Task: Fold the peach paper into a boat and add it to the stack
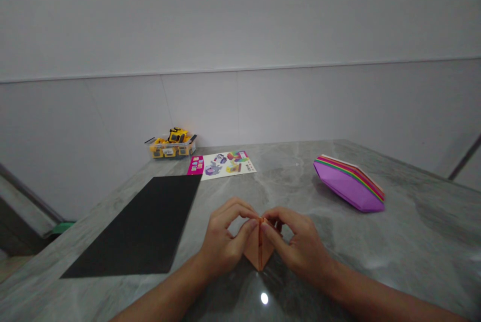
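Between my two hands is a folded piece of orange origami paper (pixel 259 251), its lower point toward me and a fold line down its middle. My left hand (pixel 227 236) pinches its upper left side between thumb and fingers. On the upper right side, my right hand (pixel 295 242) does the same, with its thumb close to the other thumb. Fingers cover the top of the paper, so the folds there are hidden. To the right of my hands lies a purple folded-paper piece (pixel 347 186) with rainbow-coloured layers along its upper edge.
A black sheet (pixel 139 226) lies on the grey marbled table (pixel 285 171) at the left. Behind it is a printed picture sheet (pixel 225 165). A clear plastic box (pixel 173 147) of yellow toy vehicles stands at the back left, near the white wall (pixel 240 21).
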Available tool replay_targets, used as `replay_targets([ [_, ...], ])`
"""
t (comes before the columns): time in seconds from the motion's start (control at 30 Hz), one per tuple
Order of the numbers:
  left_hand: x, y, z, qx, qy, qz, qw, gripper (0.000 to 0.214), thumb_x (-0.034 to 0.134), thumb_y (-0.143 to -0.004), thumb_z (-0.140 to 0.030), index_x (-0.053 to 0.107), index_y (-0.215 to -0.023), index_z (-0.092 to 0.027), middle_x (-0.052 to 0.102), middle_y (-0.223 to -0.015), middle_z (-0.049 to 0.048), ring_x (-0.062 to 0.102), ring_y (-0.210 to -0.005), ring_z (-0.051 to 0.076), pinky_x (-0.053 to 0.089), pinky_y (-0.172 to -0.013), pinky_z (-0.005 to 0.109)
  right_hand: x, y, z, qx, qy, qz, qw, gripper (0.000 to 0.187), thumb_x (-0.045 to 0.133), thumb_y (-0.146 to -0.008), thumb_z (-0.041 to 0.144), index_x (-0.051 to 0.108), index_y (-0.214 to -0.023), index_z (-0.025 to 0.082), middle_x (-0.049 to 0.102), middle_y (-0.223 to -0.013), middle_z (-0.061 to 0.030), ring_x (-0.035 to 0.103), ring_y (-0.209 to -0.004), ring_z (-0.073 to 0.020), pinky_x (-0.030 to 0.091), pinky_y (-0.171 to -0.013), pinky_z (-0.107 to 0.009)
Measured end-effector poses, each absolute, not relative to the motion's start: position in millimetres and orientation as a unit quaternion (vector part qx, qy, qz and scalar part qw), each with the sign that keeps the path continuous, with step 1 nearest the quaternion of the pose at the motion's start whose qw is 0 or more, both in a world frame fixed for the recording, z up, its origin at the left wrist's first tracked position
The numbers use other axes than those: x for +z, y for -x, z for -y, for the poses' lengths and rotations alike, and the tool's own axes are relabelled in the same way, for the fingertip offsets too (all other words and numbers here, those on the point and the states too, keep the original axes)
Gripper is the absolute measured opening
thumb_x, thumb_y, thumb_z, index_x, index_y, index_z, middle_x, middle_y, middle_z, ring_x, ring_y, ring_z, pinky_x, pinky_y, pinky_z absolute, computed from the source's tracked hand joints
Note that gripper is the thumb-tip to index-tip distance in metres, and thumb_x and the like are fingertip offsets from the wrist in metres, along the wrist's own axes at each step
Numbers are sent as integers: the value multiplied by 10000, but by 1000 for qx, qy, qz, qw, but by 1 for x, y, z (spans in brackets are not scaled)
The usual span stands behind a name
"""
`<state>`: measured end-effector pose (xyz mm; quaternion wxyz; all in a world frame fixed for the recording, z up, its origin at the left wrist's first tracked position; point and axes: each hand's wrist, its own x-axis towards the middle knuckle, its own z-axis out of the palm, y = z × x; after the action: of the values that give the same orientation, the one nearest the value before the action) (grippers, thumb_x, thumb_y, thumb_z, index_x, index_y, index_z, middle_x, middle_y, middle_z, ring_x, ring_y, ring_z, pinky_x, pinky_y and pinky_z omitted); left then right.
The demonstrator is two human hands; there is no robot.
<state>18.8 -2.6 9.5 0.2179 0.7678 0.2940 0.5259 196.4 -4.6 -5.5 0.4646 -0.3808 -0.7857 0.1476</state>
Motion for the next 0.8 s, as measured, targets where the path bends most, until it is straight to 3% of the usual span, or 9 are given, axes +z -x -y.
replay_targets([
  [0.8,5,-20,3,490,-766,-337,246,43,581,-832,-190,621,-828,-174,651,-815,44,612,-783,175,483,-730,300,-4,-196,3,173,413,767,458,143,516,-871,265,601,-784,189,655,-693,-13,597,-614,-146,459,-590,-262],
])
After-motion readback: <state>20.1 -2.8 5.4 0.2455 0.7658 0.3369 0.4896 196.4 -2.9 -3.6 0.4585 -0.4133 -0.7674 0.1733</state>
